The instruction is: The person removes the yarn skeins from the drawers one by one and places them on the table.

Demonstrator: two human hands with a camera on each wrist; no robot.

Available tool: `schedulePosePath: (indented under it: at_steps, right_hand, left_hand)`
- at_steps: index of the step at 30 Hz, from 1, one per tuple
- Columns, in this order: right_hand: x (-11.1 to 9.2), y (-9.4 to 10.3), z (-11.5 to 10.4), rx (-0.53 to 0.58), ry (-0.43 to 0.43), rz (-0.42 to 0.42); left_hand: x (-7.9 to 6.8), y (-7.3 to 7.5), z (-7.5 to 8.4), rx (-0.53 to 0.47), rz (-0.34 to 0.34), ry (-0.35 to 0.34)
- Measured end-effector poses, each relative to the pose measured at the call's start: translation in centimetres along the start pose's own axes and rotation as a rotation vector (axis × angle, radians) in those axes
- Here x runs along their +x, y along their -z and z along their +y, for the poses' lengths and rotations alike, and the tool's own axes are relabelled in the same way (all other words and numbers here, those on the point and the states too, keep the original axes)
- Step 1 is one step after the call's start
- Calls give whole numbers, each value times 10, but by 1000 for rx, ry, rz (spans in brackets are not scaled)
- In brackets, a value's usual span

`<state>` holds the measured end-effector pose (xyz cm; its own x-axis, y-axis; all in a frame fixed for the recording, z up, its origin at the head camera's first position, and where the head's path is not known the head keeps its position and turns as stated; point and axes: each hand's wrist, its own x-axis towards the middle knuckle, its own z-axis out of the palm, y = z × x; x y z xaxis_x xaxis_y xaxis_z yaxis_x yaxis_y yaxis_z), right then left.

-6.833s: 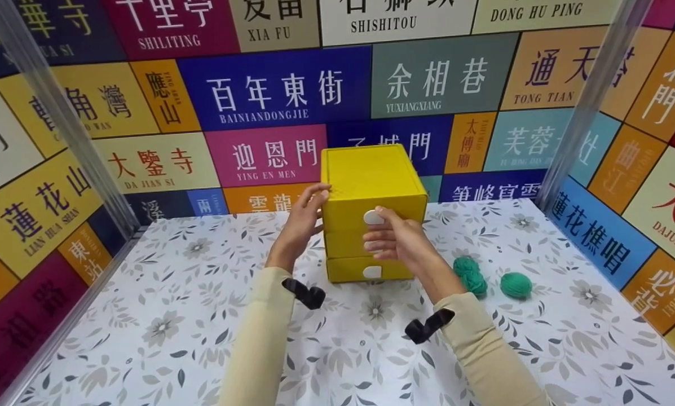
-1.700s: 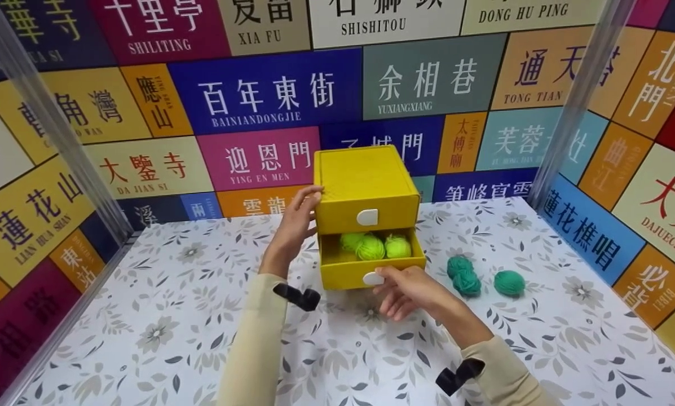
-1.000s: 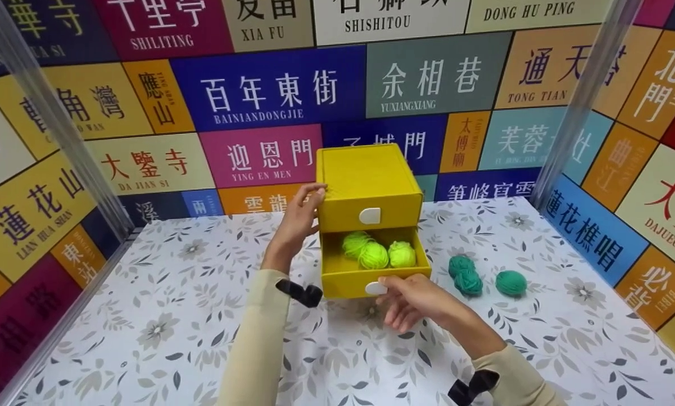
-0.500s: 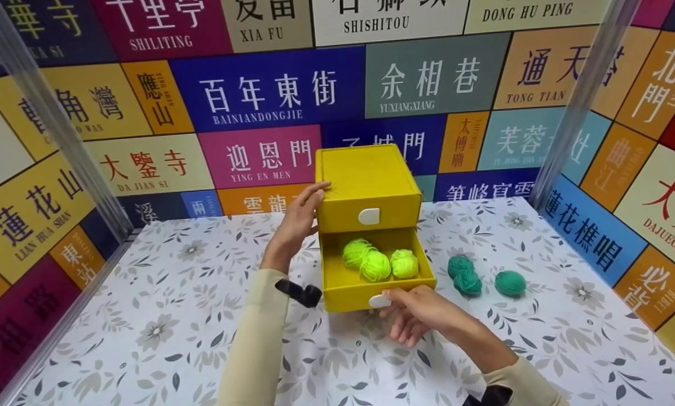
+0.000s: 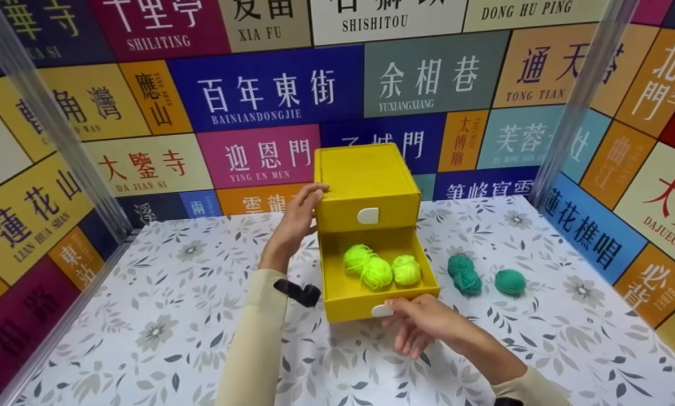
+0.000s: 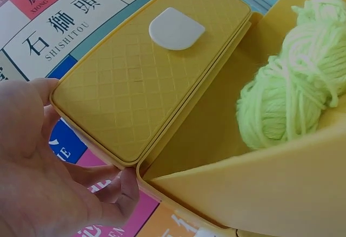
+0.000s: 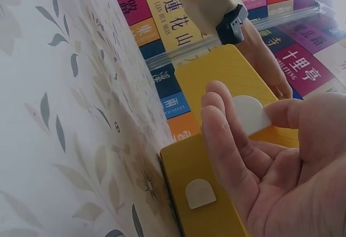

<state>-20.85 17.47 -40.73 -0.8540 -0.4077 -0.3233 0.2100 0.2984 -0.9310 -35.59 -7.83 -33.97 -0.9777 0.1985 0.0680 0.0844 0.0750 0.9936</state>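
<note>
In the head view a small yellow drawer box (image 5: pixel 368 172) stands on the table, its upper drawer (image 5: pixel 337 217) pushed in. The lower drawer (image 5: pixel 348 308) is pulled well out. It holds lime-yellow balls of yarn (image 5: pixel 375 272), also seen in the left wrist view. My right hand (image 5: pixel 427 321) pinches the lower drawer's white handle (image 5: pixel 380 310) between thumb and finger, the other fingers loosely bent below. My left hand (image 5: pixel 296 217) rests against the box's upper left side, fingertips at the top edge; in the left wrist view nothing sits in its palm.
Right of the box lie a longish clump of green yarn (image 5: pixel 464 274) and a green yarn ball (image 5: pixel 510 282). The table (image 5: pixel 162 293) has a leaf-patterned white cover. Sign-covered walls and clear corner posts (image 5: pixel 579 96) stand behind and at the sides.
At first the right hand was at the upper handle and both drawers were in. It has since drawn the lower drawer steadily towards me, baring the yarn. The left hand stayed on the box.
</note>
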Motion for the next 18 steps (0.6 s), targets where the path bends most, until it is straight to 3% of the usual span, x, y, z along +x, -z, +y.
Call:
schedulePosePath:
  at_steps: [9,18]
  right_hand:
    - [-4,-6,4,4,-8,3]
    - [-12,-12,9,7,-20,-10]
  left_hand:
    - [1,1,2,11,23,10]
    - [1,0,0,23,0,12]
